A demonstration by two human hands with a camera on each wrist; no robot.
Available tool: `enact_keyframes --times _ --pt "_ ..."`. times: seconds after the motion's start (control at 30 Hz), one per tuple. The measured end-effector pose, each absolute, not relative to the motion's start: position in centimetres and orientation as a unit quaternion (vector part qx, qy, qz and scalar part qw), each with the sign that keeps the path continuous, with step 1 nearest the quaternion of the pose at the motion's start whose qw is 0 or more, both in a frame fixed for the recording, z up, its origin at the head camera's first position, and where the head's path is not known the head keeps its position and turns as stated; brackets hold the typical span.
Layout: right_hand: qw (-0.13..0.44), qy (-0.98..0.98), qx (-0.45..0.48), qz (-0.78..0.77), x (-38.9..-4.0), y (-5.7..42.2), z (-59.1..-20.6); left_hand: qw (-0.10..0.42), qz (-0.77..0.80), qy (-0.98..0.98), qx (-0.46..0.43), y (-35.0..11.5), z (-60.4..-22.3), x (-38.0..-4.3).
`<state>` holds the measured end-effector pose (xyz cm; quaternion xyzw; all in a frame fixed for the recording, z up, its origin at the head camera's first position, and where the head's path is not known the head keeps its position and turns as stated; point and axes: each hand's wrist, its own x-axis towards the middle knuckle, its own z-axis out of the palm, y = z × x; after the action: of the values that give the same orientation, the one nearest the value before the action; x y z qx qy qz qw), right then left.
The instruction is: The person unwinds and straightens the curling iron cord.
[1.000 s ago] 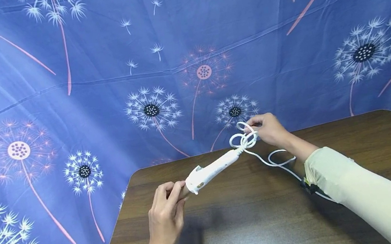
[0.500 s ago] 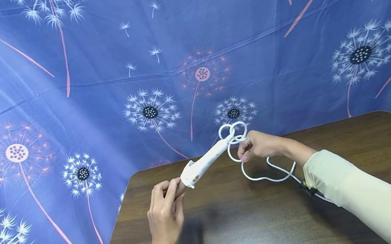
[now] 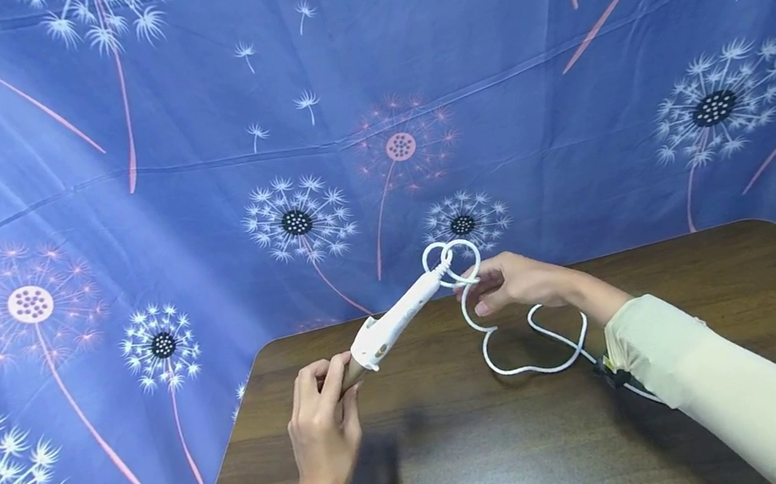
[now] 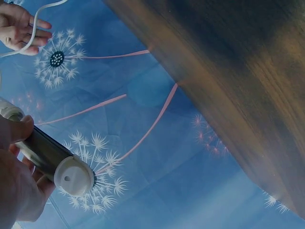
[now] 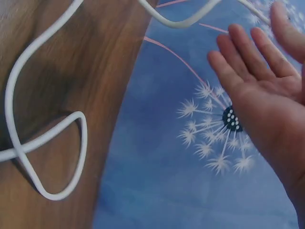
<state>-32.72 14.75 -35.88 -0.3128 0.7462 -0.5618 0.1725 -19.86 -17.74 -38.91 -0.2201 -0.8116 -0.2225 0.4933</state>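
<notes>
A curling iron (image 3: 402,313) with a white handle is held up above the table, tilted with its cord end up and to the right. My left hand (image 3: 322,432) grips its barrel; the left wrist view shows the dark shiny barrel (image 4: 45,152) and its white end cap (image 4: 74,176). From the handle a white cord (image 3: 528,372) loops in the air, then runs down to the tabletop. Beside the hanging loops is my right hand (image 3: 525,280), its fingers loosely extended and not gripping the cord. In the right wrist view, the palm (image 5: 271,95) and straight fingers show.
The brown wooden table (image 3: 464,448) has its far edge against a blue cloth (image 3: 532,145) printed with dandelions. A small dark item (image 3: 612,372) lies on the cord by the right sleeve (image 3: 684,357). Cord loops (image 5: 83,143) lie on the wood.
My right hand moved down and left from the upper loops, pinched the cord half a second ago, and has now let it go. The curling iron has shifted slightly left, and more cord hangs loose.
</notes>
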Motion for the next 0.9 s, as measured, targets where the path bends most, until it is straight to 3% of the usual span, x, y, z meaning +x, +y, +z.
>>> enact_keyframes --times 0.27,0.5,0.6,0.8,0.9 --pt "0.222 0.591 -0.342 -0.696 -32.9 15.4 -35.9 0.487 -0.220 -0.820 -0.206 -17.8 -39.1 -20.0" --pt "0.215 0.582 -0.312 -0.719 -32.6 14.4 -35.9 0.490 -0.227 -0.817 -0.200 -17.4 -39.2 -20.0" --pt "0.179 0.628 -0.292 -0.699 -32.1 13.4 -36.0 0.486 -0.235 -0.818 -0.201 -17.0 -39.2 -20.1" --pt "0.039 0.755 -0.269 -0.597 -31.3 11.4 -35.7 0.475 -0.247 -0.819 -0.204 -16.3 -39.2 -20.1" --pt "0.025 0.759 -0.282 -0.586 -31.0 10.9 -35.3 0.476 -0.249 -0.818 -0.204 -16.1 -39.2 -20.2"
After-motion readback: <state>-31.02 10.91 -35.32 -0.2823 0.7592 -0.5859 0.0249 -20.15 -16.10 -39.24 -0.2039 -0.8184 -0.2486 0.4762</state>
